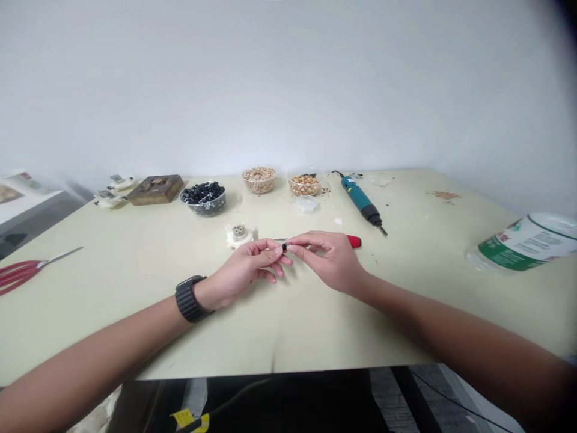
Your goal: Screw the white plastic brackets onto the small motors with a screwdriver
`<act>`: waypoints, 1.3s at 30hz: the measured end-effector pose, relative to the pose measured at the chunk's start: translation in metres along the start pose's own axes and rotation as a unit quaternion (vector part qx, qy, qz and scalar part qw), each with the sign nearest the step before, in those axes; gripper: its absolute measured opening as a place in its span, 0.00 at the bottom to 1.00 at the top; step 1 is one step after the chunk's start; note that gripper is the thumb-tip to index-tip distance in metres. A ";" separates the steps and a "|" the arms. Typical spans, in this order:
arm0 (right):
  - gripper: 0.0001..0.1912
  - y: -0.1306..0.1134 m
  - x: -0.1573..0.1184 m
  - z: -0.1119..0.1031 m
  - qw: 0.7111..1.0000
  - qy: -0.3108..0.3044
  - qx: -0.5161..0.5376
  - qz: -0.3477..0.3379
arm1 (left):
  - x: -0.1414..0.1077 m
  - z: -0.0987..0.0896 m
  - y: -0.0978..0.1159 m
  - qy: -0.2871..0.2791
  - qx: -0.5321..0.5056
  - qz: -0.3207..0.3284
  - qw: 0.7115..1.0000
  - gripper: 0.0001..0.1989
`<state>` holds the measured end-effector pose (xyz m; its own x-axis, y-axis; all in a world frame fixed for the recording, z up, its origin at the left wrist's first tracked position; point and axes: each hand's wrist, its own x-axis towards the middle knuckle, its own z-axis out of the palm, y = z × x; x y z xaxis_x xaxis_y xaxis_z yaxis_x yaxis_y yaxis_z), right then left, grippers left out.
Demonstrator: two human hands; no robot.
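Over the middle of the table, my left hand (255,263) pinches a small black part (284,247) between thumb and fingers. The fingertips of my right hand (331,258) meet it from the other side, closed on a tiny light-coloured piece too small to name. Just behind my hands lies a screwdriver with a red handle (354,241), its shaft partly hidden by my fingers. Beyond my left fingers sits a white part with a round metal piece (240,233) on it.
Along the back stand a tub of black parts (204,201), two tubs of small metal pieces (259,180), (305,185), and a metal block (155,190). A teal electric screwdriver (359,198) lies behind right. Red-handled scissors (27,273) lie left; a plastic jar (523,243) lies right.
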<state>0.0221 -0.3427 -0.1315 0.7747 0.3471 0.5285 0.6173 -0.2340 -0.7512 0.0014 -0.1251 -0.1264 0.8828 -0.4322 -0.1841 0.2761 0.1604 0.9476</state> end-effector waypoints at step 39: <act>0.09 0.004 -0.003 -0.001 0.979 -0.056 -0.141 -0.135 | 0.004 -0.003 -0.001 -0.001 0.103 0.099 0.990 0.18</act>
<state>0.0222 -0.3457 -0.1353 0.5678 0.5248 0.6342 0.8231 -0.3561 -0.4423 0.0057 -0.1239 -0.1287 0.9106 -0.4132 0.0103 0.0145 0.0569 0.9983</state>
